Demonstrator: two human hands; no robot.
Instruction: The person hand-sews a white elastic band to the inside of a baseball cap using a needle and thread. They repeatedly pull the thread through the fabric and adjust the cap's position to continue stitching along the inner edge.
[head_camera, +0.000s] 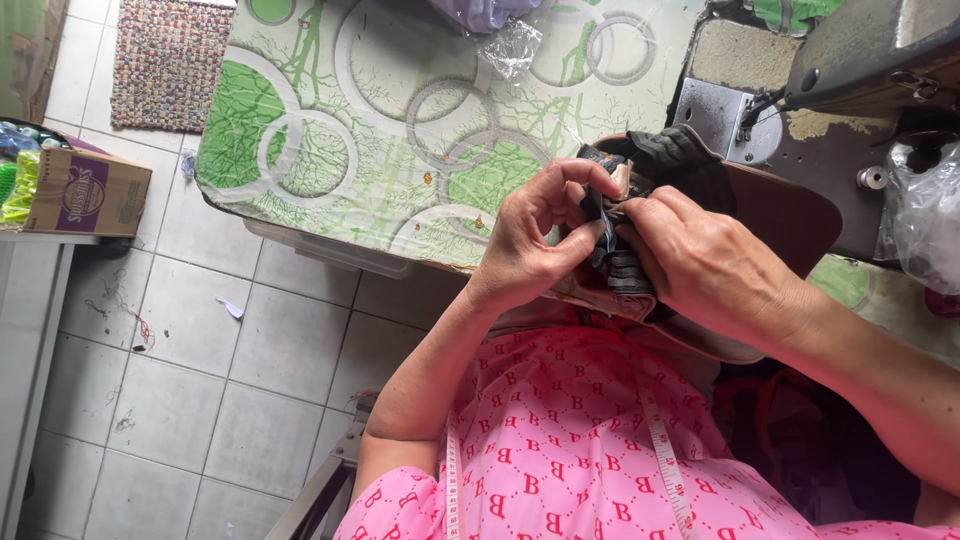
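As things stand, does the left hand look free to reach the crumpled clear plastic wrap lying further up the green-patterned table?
Probably not at once. The left hand and the right hand both pinch the dark fabric piece. The clear plastic wrap lies beyond on the table, with nothing between; the hand would first have to let go.

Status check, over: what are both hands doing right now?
Left hand and right hand both pinching a small piece of dark fabric. Held above the sewing machine table edge. Nothing blocking the hands.
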